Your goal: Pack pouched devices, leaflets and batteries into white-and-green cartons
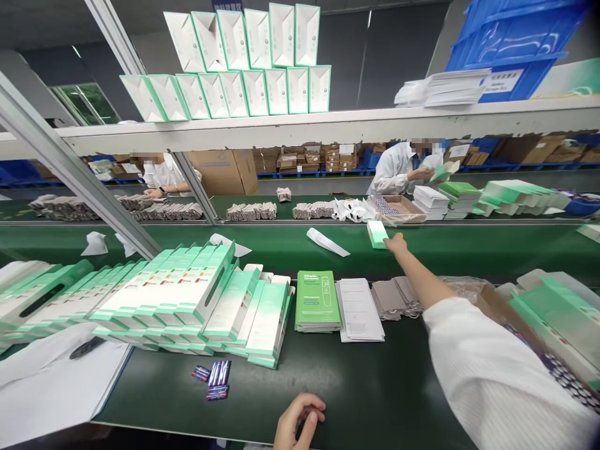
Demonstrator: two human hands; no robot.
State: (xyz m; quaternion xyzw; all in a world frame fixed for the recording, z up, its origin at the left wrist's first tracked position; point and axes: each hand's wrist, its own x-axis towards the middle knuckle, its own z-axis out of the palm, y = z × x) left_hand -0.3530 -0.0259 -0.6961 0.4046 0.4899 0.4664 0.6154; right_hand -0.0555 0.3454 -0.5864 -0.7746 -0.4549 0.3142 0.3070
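My right hand point(397, 244) reaches far forward to the green belt and grips the near edge of a small white-and-green box point(377, 232). Its fingertips are partly hidden by the hand itself. Low in the view, my left hand point(300, 422) rests over the dark table with loosely curved fingers, a gap between thumb and forefinger, and nothing held. Several batteries point(218, 374) lie to its left. Beyond it sit a stack of green thermometer booklets point(317, 300), a stack of white printed leaflets point(360, 310) and some grey-brown folded pouches point(396, 298).
White-and-green cartons point(162, 287) are piled on the left, beside papers point(51, 381). An open carton point(497, 306) stands right, under my sleeve. A white paper strip point(327, 241) lies on the belt point(276, 244). Overhead runs a shelf point(262, 129) with boxes. Co-workers sit opposite.
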